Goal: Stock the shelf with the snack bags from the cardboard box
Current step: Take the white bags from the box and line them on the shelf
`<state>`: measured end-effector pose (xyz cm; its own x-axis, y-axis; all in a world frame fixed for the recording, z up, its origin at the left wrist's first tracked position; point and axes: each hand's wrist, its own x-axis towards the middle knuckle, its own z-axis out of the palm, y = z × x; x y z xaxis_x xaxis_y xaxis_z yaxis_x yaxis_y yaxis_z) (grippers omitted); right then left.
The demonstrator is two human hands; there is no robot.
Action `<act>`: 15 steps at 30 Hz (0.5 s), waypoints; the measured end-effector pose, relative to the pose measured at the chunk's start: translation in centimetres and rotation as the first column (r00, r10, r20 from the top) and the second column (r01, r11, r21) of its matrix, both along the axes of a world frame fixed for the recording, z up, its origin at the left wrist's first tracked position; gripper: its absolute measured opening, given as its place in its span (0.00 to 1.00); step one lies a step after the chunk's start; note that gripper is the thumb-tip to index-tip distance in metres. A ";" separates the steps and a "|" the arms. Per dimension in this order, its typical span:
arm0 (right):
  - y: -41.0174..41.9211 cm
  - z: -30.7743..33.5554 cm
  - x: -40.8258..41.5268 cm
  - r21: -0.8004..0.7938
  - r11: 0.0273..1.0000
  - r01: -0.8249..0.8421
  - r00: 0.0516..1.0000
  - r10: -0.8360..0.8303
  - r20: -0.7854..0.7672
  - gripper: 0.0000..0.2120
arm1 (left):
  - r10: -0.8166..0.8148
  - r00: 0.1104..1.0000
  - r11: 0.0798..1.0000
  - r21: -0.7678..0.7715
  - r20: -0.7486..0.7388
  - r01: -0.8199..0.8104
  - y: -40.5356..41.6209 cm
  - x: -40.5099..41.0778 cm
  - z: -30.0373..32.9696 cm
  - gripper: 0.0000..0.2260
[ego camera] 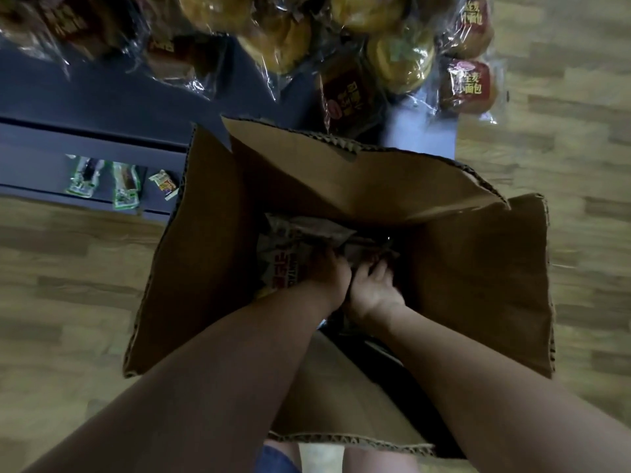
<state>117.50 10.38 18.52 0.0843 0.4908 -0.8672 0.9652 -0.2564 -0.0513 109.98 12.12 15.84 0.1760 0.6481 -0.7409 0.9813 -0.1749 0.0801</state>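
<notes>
An open cardboard box (211, 254) stands on the floor below me, its flaps spread outward. Both my hands reach down inside it. My left hand (329, 279) rests on a pale snack bag (290, 247) with red print, fingers curled at its edge. Beside it, my right hand (374, 288) lies with its fingers curled down onto darker, crinkled packaging (362, 249) deep in the box. The box's bottom is dark, so the grip of either hand is unclear. The dark shelf (102, 107) runs along the upper left.
Several bagged breads (467, 85) in clear wrap sit at the top on the shelf. A lower shelf level holds small green snack packets (123, 187). Wood-pattern floor (563, 165) surrounds the box. My knees show at the bottom edge.
</notes>
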 end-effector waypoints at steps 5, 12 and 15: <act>-0.2 -1.1 -0.1 0.068 0.986 -0.151 0.987 0.146 0.070 0.31 | 0.129 0.991 0.991 -0.029 0.024 -0.128 -0.3 0.5 -1.3 0.21; -0.1 -1.8 0.2 0.211 0.920 -0.332 0.941 0.308 0.137 0.29 | 0.102 0.995 0.993 0.065 -0.021 -0.101 -0.7 0.9 -2.5 0.21; 0.4 -1.8 0.3 0.178 0.895 -0.408 0.909 0.382 0.166 0.27 | 0.083 0.996 0.994 0.063 0.020 -0.084 -1.0 1.0 -2.7 0.21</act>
<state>117.79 10.75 16.77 -0.0541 0.6707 -0.7397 0.9865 0.1505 0.0643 110.98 11.14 13.17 0.1322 0.7071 -0.6946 0.9912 -0.0981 0.0887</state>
